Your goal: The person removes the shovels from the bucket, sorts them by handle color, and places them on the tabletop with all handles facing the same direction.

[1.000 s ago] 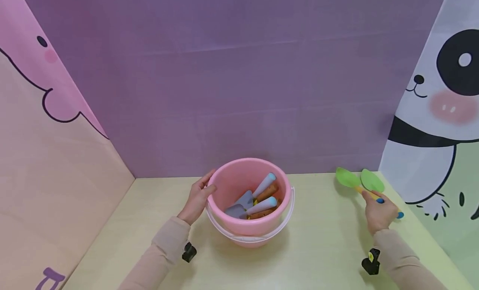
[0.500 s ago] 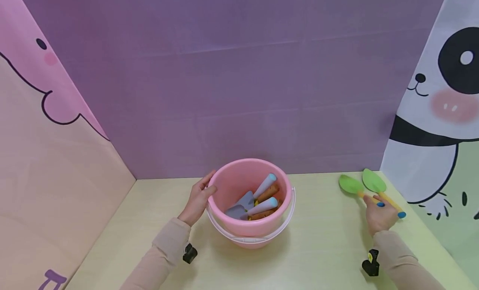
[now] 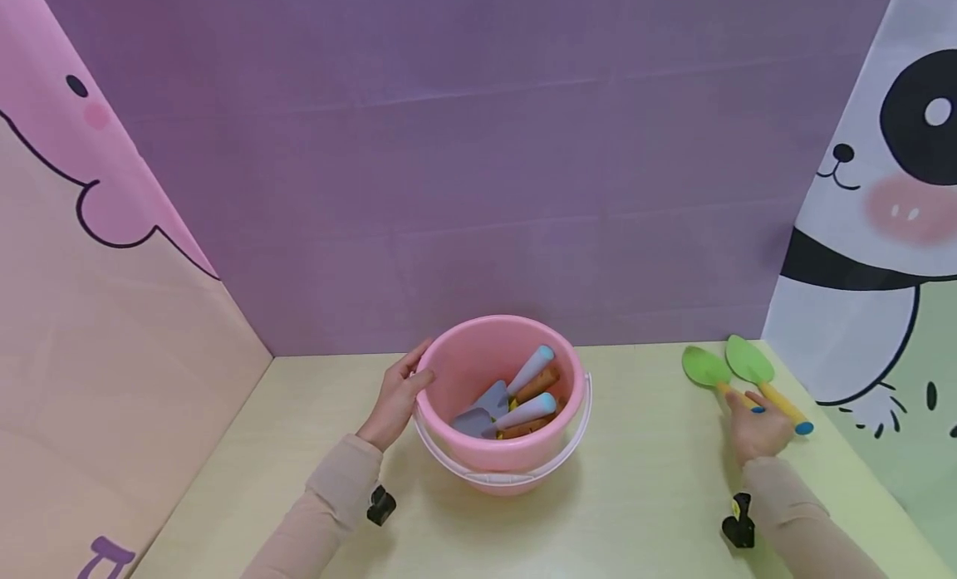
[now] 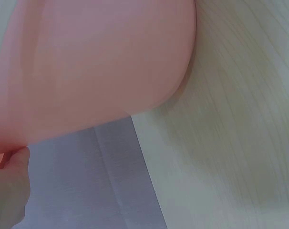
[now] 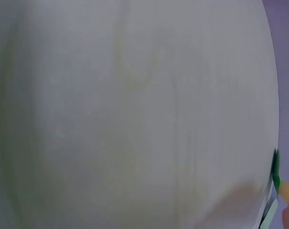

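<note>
Pink bucket [image 3: 489, 458] was on the pale table [image 3: 635, 500]; using it as reference. Left hand [image 3: 390, 403] held its left side by the rim, thumb over the edge, other fingers along the outside. Right hand [image 3: 761, 432] was well apart to the bucket's right, fingers closed in a pinch on the yellow handle of one green spade [image 3: 705, 366]; its blue end poked out past the fingers. Second green spade [image 3: 750, 361] lay just beyond the held one, farther right of the bucket, blade toward the purple wall [image 3: 478, 164] behind the bucket. Couldn't tell if the right hand touched that one too.

Inside the bucket: grey-bladed tools [image 3: 473, 421] with pale blue-tipped handles, plus brown handles [image 3: 539, 383] under them. White bail [image 3: 504, 479] hung down across the bucket's front. Panda panel [image 3: 908, 209] was far right of the bucket, past both spades. Right wrist view caught only a sliver of green blade and fingertip; left wrist view was mostly bucket side.
</note>
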Motion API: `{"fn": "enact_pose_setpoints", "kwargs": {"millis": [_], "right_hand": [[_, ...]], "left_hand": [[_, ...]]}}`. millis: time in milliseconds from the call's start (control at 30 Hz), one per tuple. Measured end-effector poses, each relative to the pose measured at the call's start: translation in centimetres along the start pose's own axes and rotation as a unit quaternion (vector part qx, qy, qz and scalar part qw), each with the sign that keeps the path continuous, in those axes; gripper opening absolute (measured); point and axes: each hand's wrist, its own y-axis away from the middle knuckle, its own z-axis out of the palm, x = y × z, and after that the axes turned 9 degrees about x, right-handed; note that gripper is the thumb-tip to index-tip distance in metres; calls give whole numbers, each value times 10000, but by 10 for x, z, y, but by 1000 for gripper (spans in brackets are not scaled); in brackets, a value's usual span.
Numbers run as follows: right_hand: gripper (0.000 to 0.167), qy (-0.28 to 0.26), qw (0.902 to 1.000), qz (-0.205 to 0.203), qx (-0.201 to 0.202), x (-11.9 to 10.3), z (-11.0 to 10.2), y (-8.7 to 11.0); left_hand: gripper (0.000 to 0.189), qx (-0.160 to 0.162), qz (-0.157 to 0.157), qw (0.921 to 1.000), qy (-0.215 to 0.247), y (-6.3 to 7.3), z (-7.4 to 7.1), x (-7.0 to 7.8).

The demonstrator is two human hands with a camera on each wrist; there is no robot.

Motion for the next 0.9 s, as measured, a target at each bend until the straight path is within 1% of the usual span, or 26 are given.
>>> {"fn": "enact_pose_setpoints", "kwargs": {"millis": [133, 267, 333, 567, 667, 800, 900], "right_hand": [[53, 127, 9999, 16, -32, -2, 2, 0], [53, 200, 9998, 0, -3, -2, 4, -1], [54, 228, 9997, -15, -55, -1, 3, -2], [55, 100, 9998, -27, -140, 5, 3, -4], [56, 140, 9997, -6, -195, 6, 2, -4], [58, 263, 9990, 81, -348, 7, 2, -7], [61, 293, 9975, 344, -548, 8, 2, -9]], "left_hand": [[57, 56, -9, 10000, -73, 0, -1, 0], [57, 67, -1, 10000, -44, 1, 0, 1], [58, 44, 22, 10000, -12, 2, 0, 2], [57, 42, 3, 10000, 26, 3, 2, -1], [57, 57, -8, 10000, 51, 3, 2, -1], [58, 54, -44, 9999, 86, 2, 1, 0], [58, 13, -61, 10000, 41, 1, 1, 1]]}}
